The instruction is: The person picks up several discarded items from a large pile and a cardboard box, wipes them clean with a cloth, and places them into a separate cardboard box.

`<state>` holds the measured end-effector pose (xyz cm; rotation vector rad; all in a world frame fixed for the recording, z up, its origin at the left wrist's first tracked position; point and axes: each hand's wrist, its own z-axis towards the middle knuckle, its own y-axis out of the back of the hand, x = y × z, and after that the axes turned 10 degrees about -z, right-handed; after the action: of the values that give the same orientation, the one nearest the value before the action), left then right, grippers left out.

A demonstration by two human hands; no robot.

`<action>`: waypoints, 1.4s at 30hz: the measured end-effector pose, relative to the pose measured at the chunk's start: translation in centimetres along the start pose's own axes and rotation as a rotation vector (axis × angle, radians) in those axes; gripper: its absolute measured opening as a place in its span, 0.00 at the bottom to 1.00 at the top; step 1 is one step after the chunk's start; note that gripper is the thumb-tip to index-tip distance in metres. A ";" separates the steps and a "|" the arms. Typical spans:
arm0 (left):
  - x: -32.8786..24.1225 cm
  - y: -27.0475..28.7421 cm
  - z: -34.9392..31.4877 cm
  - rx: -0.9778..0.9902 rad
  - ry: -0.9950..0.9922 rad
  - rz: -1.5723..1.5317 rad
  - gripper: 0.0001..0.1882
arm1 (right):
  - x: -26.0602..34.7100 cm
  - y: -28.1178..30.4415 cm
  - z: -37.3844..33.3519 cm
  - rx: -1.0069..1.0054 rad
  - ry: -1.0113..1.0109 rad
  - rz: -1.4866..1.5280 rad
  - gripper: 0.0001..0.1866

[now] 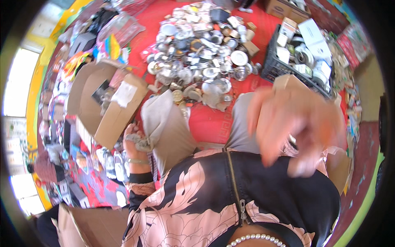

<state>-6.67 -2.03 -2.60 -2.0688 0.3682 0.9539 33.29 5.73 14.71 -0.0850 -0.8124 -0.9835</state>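
My left hand (135,139) is down beside my left knee, its fingers closed on a grey cloth (158,113) that drapes over that knee. Raised close in front of me, my right hand (298,123) is smeared by motion. Its fingers look bent, and whether anything is in them cannot be made out. Beyond my knees a heap of small metal, white and clear round pieces (201,53) lies on a red floor covering (210,123). Several of these pieces reach the space between my knees.
A cardboard box with raised flaps (101,119) stands at my left. To the far right is a dark plastic crate (269,68) full of white boxes and round parts. Another cardboard box (94,222) sits at the lower left. Piled goods line both sides.
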 end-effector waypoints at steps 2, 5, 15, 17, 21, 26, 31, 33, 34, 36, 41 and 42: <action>-0.6 3.9 -2.6 -0.094 -0.025 -0.037 0.05 | 1.1 -3.6 2.2 0.218 0.124 0.074 0.25; -1.9 7.8 -3.7 -0.125 -0.022 -0.145 0.09 | 3.7 -7.2 5.0 0.369 0.202 0.060 0.27; -3.4 13.2 -8.1 0.088 -0.220 -0.395 0.23 | 7.4 -19.9 13.0 0.561 0.248 0.064 0.34; 0.2 19.0 -10.8 -0.159 -0.156 -0.426 0.25 | 5.9 -26.6 14.7 0.606 0.100 0.187 0.36; 3.1 19.7 -13.7 -0.526 -0.191 -0.507 0.23 | 3.2 -37.9 16.9 0.820 -0.527 0.320 0.49; 9.1 33.9 -17.6 -0.661 -0.169 -0.732 0.22 | 0.3 -45.3 14.1 0.826 -0.760 0.467 0.46; 11.0 37.6 -22.3 -0.566 -0.529 -0.543 0.19 | -8.7 -48.8 11.0 0.664 -1.177 0.366 0.35; 11.4 38.7 -23.7 -0.581 -0.485 -0.526 0.19 | -11.8 -48.2 10.4 0.606 -1.214 0.295 0.31; 11.6 38.9 -23.8 -0.589 -0.439 -0.515 0.18 | -13.2 -47.9 10.0 0.614 -1.222 0.237 0.29; 12.6 38.6 -23.1 -0.606 -0.346 -0.483 0.18 | -15.5 -47.4 8.2 0.548 -1.208 0.117 0.24; 9.7 36.7 -20.6 -0.459 0.016 0.698 0.16 | -15.6 -42.0 7.1 0.373 -1.066 -0.227 0.22; 5.2 37.1 -23.3 -0.359 0.147 1.400 0.16 | -15.9 -41.1 7.0 0.396 -1.034 -0.335 0.22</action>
<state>-11.71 -43.06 -18.03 -2.0294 1.9880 1.6957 -6.84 -3.81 -2.20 -0.1189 -2.0085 -1.0550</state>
